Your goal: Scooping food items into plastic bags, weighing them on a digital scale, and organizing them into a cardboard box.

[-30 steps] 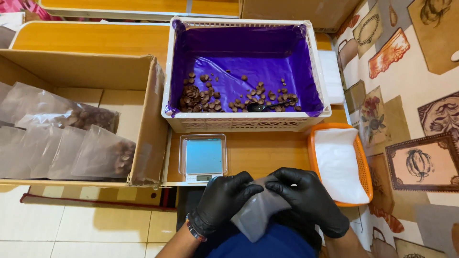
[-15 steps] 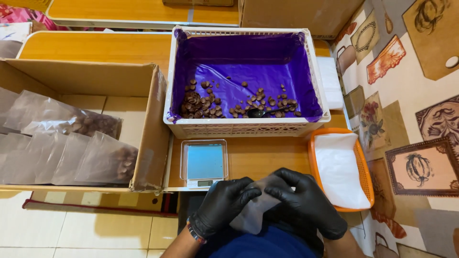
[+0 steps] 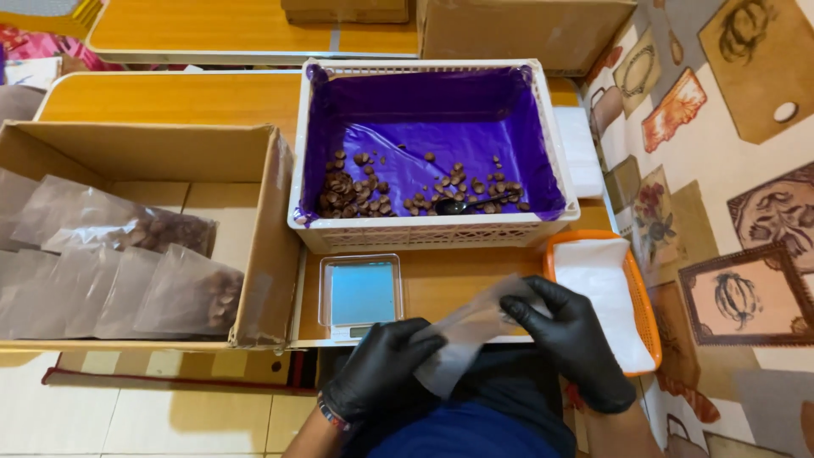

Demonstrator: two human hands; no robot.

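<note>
Both black-gloved hands pinch one empty translucent plastic pouch above the lap, at the wooden table edge: left hand at its lower end, right hand at its upper end. A small digital scale sits just beyond, before the purple-lined white crate of brown nuts.

You are looking down on a low wooden table with an orange-brown top and pale rounded edging. A second table of the same wood stands beyond its far edge. Under the near edge, the floor is cream square tile. Along the right runs a patterned covering, beige with brown ornaments. The light is warm and even.
</note>
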